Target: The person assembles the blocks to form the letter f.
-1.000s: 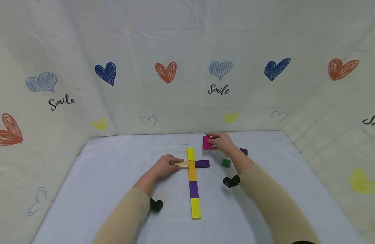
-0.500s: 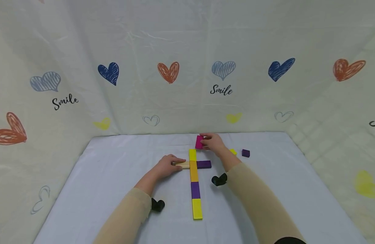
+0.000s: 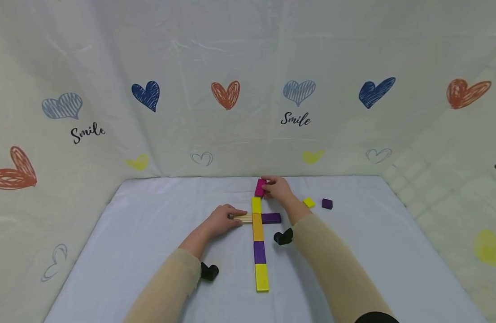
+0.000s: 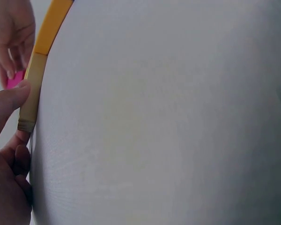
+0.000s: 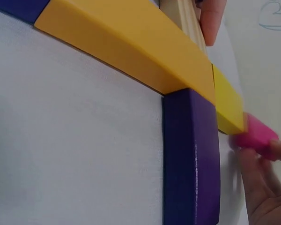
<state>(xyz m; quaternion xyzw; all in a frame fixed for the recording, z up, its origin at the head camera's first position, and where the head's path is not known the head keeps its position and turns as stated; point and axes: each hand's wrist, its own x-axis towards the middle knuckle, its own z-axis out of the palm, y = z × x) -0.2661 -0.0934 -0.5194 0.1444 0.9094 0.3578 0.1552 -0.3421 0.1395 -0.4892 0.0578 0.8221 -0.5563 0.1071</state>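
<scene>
My right hand (image 3: pixel 281 190) pinches a pink block (image 3: pixel 260 187) between thumb and fingers, slightly tilted at the far end of a line of blocks. In the right wrist view the pink block meets, or nearly meets, the end of a short yellow block (image 5: pixel 228 103). My left hand (image 3: pixel 220 220) grips a plain wooden block (image 3: pixel 244 219), thumb on one side and fingers on the other. That block abuts the orange block (image 3: pixel 258 227) on its left. A dark purple block (image 3: pixel 271 218) lies against the orange block's right side.
Nearer me the line goes on with a purple block (image 3: pixel 259 252) and a long yellow block (image 3: pixel 262 278). Right of my right forearm lie a small yellow block (image 3: pixel 309 202) and a small dark purple block (image 3: pixel 327 204). A printed cloth backdrop (image 3: pixel 248 134) rises behind the table.
My right hand has carried the pink block left to the line's far end, and the block has tilted. The green block is now hidden behind my right arm. My left hand stays put.
</scene>
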